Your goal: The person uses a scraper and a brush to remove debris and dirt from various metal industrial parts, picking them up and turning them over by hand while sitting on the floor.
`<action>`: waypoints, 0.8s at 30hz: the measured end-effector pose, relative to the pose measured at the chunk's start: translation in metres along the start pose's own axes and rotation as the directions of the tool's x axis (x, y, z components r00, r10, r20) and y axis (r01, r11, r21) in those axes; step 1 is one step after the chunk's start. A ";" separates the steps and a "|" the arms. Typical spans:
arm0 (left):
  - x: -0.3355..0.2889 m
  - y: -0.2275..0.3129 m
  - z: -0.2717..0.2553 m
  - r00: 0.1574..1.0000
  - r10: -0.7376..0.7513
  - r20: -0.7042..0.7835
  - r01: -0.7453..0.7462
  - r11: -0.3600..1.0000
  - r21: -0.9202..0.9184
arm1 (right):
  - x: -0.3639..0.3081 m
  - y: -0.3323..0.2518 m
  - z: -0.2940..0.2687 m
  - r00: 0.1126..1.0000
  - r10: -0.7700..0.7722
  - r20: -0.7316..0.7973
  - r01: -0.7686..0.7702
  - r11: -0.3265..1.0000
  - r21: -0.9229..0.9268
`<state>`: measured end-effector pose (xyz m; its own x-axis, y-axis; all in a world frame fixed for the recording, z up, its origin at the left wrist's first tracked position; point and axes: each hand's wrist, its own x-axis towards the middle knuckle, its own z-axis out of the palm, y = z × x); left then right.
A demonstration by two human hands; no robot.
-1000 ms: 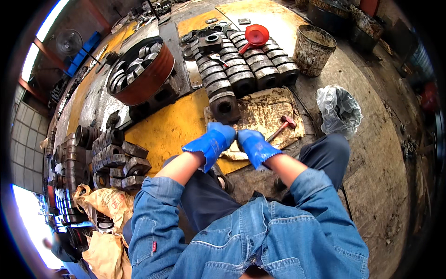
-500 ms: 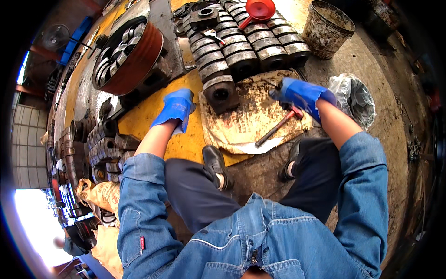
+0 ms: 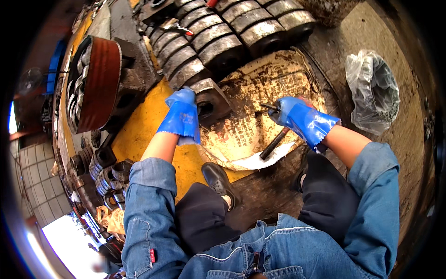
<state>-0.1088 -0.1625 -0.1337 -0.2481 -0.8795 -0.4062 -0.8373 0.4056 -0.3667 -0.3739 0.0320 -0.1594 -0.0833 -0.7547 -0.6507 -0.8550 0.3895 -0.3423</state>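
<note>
My left hand, in a blue rubber glove, is closed against the left edge of a dark metal block with a round hole. This block stands at the near end of a row of similar pieces. My right hand, gloved alike, is closed around a thin dark metal rod whose tip points left, above a stained, flattened sack. On the sack, under and beside that hand, lies a hammer; its dark handle shows, while my glove covers most of its reddish head.
Rows of rounded metal parts stand ahead, with a brush on top. A rusty red drum of metal pieces is at the left, more parts nearer. A plastic-lined bin stands at the right.
The view has shifted closer to the sack and metal rows. My left hand has come against the holed block. My right hand, still with the rod, now covers most of the hammer's head.
</note>
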 end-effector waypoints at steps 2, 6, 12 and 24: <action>0.004 0.003 0.013 1.000 -0.024 0.018 0.023 0.999 0.040 | 0.007 0.002 0.003 1.000 -0.009 0.019 0.009 1.000 -0.021; 0.001 -0.002 0.021 1.000 0.013 0.027 -0.015 0.996 0.085 | 0.005 -0.001 -0.014 0.984 0.003 0.178 -0.006 1.000 0.012; -0.041 0.015 0.033 0.962 0.189 0.196 -0.208 0.975 0.082 | -0.002 0.020 -0.006 0.985 0.019 0.170 -0.042 0.990 0.135; -0.082 -0.019 0.079 0.918 0.239 -0.317 -0.202 0.969 0.146 | 0.006 -0.013 -0.042 0.994 -0.105 -0.038 0.061 0.224 0.973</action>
<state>-0.0337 -0.0780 -0.1598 -0.5819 -0.7894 -0.1955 -0.6897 0.6064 -0.3956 -0.3845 0.0006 -0.1302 -0.0126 -0.8107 -0.5853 0.3008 0.5552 -0.7754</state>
